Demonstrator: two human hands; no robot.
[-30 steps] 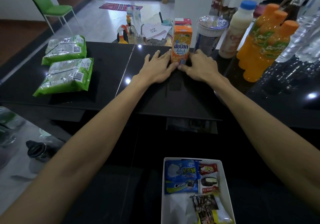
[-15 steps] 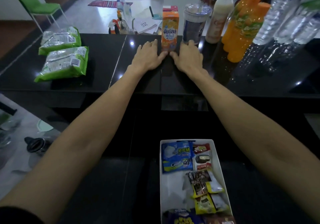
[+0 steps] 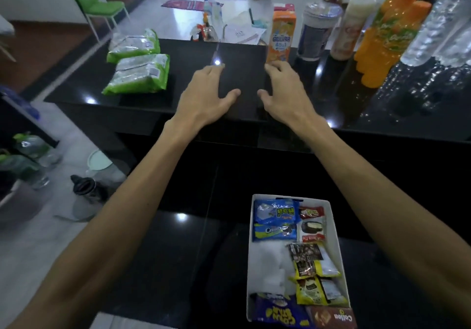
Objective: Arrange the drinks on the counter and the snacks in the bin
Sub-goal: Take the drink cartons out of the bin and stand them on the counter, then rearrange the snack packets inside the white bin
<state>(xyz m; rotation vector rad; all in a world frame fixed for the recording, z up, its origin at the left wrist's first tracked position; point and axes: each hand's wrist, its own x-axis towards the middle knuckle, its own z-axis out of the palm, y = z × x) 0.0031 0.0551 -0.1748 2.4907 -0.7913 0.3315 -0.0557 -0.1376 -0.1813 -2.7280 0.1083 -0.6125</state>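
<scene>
**Both hands empty over the counter, juice carton standing at the back**

The person is reaching both arms out over the black counter (image 3: 239,114). The left hand (image 3: 204,94) is hovering with fingers spread and nothing in it. The right hand (image 3: 283,91) is the same, loosely open and empty, fingertips sitting just in front of the orange juice carton (image 3: 281,35); can't tell if they're touching it.

The carton is standing upright near the counter's far edge. To its right the drinks are lining up: a sealed cup (image 3: 317,33), a white bottle with a blue cap (image 3: 353,20), three orange bottles (image 3: 382,40) bunched together, then clear water bottles (image 3: 438,28) at the far right.

Two green snack bags (image 3: 137,61) are lying on the left part of the counter, well apart from the drinks.

The white bin (image 3: 336,239) is sitting on the lower surface nearest the camera, packed with snack packets: blue cookie packs at the top, yellow ones further down.
</scene>
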